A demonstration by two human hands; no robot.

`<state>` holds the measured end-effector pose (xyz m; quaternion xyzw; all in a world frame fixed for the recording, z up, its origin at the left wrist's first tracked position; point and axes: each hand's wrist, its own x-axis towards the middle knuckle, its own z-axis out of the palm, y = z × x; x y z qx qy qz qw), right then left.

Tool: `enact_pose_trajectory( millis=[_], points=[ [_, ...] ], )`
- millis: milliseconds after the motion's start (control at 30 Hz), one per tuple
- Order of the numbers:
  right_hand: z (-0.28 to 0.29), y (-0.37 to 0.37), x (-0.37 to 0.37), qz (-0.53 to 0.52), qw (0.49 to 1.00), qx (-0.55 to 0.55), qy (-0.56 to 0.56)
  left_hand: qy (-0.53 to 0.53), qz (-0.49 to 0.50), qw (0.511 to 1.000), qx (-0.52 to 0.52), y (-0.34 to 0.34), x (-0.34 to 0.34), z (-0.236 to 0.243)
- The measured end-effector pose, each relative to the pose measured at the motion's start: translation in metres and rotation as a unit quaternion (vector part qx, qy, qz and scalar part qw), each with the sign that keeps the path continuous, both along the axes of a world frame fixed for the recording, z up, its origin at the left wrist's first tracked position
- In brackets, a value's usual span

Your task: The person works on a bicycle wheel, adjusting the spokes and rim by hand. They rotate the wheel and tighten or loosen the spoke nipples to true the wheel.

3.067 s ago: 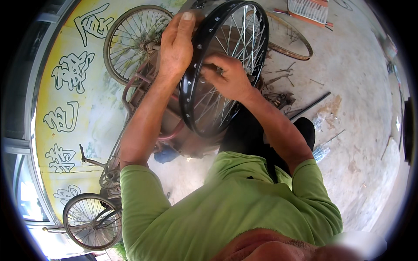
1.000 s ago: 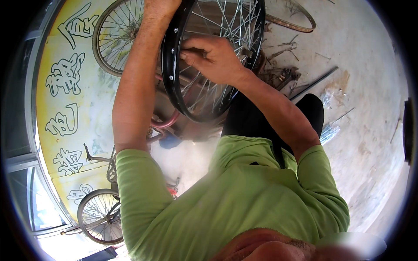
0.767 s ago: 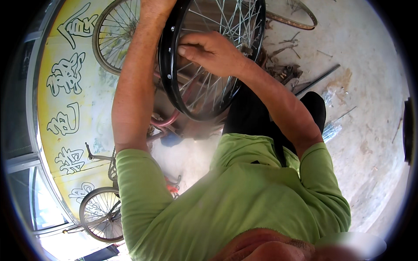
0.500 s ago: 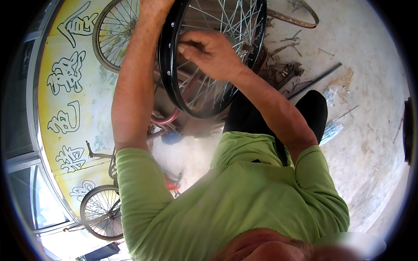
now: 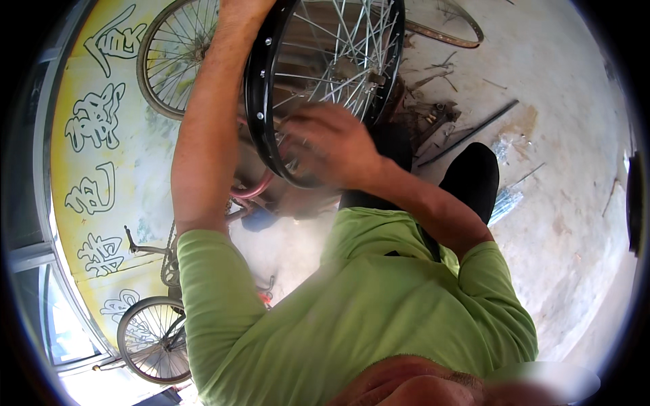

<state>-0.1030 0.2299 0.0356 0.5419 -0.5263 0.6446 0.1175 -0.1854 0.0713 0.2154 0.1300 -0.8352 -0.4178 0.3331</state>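
Observation:
A bicycle wheel with a black rim (image 5: 257, 88) stands tilted before me, its top cut off by the upper edge. Many silver spokes (image 5: 308, 76) run to its metal hub (image 5: 344, 70), and nipple heads dot the rim. At the rim's upper left is my left hand (image 5: 249, 8), its fingers out of the picture. My right hand (image 5: 333, 143) is over the lower spokes inside the near part of the rim. Motion blurs its fingers, so whether they hold anything does not show.
Behind the wheel lies a red bicycle frame part (image 5: 256, 188). Other bicycle wheels (image 5: 159, 338) lean by a yellow lettered board (image 5: 91, 203) on the left. To the right, the floor bears a dark bar (image 5: 467, 133), a bundle of spokes (image 5: 505, 203), scattered metal parts (image 5: 437, 118) and a rusty rim (image 5: 447, 39).
My right hand has dropped from the rim's inner left side to the lower spokes and is now blurred. The wheel appears slightly shifted; my left hand stays near the top of the rim.

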Motion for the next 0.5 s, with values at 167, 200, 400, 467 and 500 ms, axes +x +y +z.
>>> enact_pose_trajectory(
  millis=[167, 200, 400, 467, 500],
  points=[
    [-0.009, -0.002, 0.02, 0.029, 0.999, -0.022, -0.041, -0.001, -0.01, 1.0, -0.028, -0.005, 0.011, -0.002],
    [-0.01, 0.0, 0.021, 0.036, 0.998, -0.018, -0.043, -0.01, 0.002, 0.999, -0.039, -0.003, 0.016, -0.001],
    [-0.022, 0.004, 0.02, 0.088, 0.996, 0.008, -0.026, 0.028, 0.001, 0.999, -0.038, -0.013, 0.041, -0.024],
    [-0.027, 0.007, 0.021, 0.101, 0.994, 0.029, -0.027, 0.003, 0.017, 0.998, -0.063, -0.003, 0.058, -0.026],
    [-0.03, 0.008, 0.022, 0.108, 0.993, 0.04, -0.03, -0.026, 0.026, 0.994, -0.101, 0.0, 0.068, -0.026]
  ],
)
